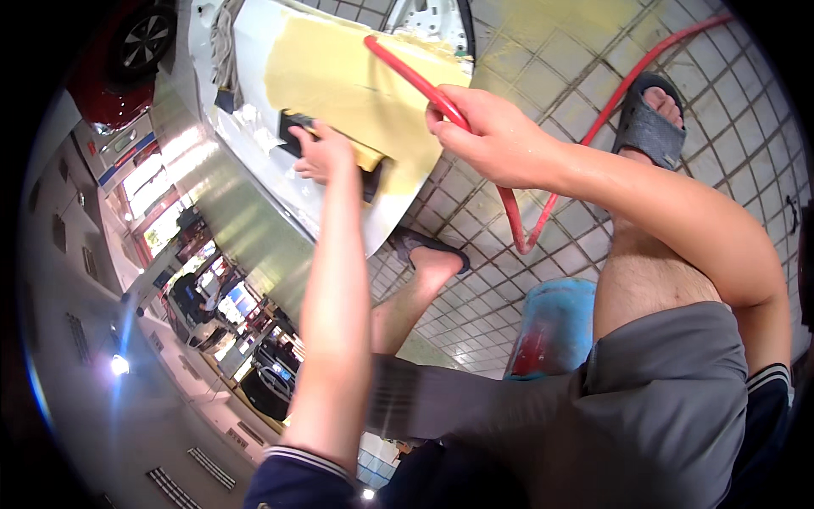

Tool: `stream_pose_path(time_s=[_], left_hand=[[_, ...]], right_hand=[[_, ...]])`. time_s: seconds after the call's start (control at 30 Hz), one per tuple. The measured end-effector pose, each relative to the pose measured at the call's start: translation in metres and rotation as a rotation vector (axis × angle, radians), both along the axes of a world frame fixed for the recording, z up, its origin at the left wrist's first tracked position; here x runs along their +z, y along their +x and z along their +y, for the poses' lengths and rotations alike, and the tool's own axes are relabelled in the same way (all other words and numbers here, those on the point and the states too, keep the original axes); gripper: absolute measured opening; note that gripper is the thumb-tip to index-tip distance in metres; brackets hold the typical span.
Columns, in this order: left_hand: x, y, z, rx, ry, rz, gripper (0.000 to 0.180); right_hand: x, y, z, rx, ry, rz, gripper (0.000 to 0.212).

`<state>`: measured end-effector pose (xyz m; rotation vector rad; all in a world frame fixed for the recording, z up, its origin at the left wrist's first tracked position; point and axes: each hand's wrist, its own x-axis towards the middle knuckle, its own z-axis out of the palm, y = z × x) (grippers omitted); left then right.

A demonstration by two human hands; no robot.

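A light-coloured car body panel (256, 75) lies ahead of me, with a broad yellow filler-like patch (339, 72) across it. Over the panel, my left hand (325, 155) has its fingers apart. Beneath it is a long dark shape with black ends (370, 183) and a yellowish middle; I cannot make out whether it is a loose block or part of the panel. My right hand (487, 136) is closed around a red hose (407, 72) near its free end, which points over the yellow patch. Whether water runs from it I cannot tell.
The hose loops over the tiled floor (551, 93) beside my sandalled foot (651, 121). A blue container (555, 314) stands near my knees. A grey cloth (223, 47) hangs over the panel's left edge. Farther left is a red car (106, 76).
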<state>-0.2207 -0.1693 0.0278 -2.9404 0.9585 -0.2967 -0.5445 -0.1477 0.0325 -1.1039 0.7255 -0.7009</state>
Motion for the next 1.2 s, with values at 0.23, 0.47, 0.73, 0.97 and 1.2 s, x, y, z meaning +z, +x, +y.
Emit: stream_pose_path(time_s=[0.23, 0.47, 0.73, 0.97, 1.2], left_hand=[[-0.026, -0.121, 0.119, -0.403, 0.092, 0.025, 0.070], [0.005, 0.028, -0.006, 0.063, -0.046, 0.102, 0.069], [-0.015, -0.119, 0.124, -0.208, 0.106, 0.150, 0.068], [-0.005, 0.020, 0.030, -0.300, -0.036, 0.047, 0.069], [-0.021, -0.080, 0.080, -0.415, 0.126, -0.044, 0.074]], right_hand=[[-0.011, 0.008, -0.007, 0.084, -0.061, -0.005, 0.023], [-0.002, 0.000, -0.008, 0.193, -0.131, -0.014, 0.046], [-0.015, 0.008, -0.024, 0.119, 0.000, 0.018, 0.035], [-0.022, 0.005, -0.011, 0.128, -0.257, 0.020, 0.027], [-0.006, -0.003, -0.019, 0.211, -0.350, 0.099, 0.031]])
